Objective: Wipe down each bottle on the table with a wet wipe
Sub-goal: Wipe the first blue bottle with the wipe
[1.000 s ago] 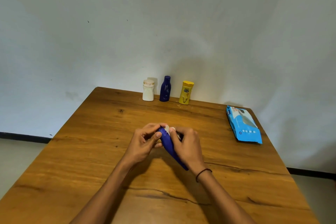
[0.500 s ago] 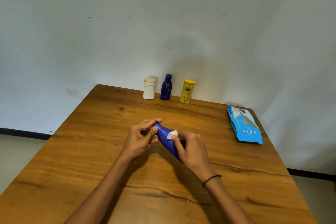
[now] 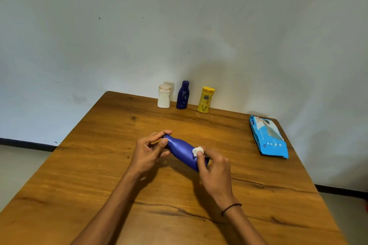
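Note:
A blue bottle (image 3: 182, 150) lies tilted above the middle of the wooden table (image 3: 99, 165), cap end to the left. My left hand (image 3: 148, 151) grips that cap end with thumb and fingers. My right hand (image 3: 214, 167) pinches a small white wet wipe (image 3: 197, 151) and presses it on the bottle's body near its base. At the table's far edge stand a white bottle (image 3: 164, 96), a dark blue bottle (image 3: 182, 95) and a yellow bottle (image 3: 206, 99), all upright in a row.
A light blue pack of wet wipes (image 3: 267, 137) lies flat near the table's right edge. A grey wall rises just behind the table. A dark crack runs across the wood close to me.
My right hand has slid the wipe along the bottle from the cap end toward the base. The bottle has tipped flatter and my left hand has shifted onto its cap.

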